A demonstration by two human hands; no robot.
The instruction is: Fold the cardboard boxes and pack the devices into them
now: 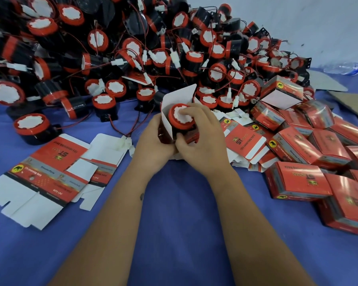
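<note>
Hands: left (153, 144) grips box (170, 112); right (201, 133) presses device (181, 118) in.
Device: between both hands, half inside box.

Bare blue tabletop (184, 213) lies open from the centre down to 6 o'clock, broken only by the person's two forearms, and a hand could pass freely on either side of them. From 9 through 12 to 2 o'clock a deep heap of red-and-black devices (132, 48) with trailing wires blocks the far side. At 8 o'clock flat unfolded cartons (50, 170) lie low on the cloth, with one lone device (32, 126) just beyond them. From 3 to 4 o'clock folded red boxes (310, 162) crowd the edge, touching one another, with flat cartons wedged under their near side.
</note>
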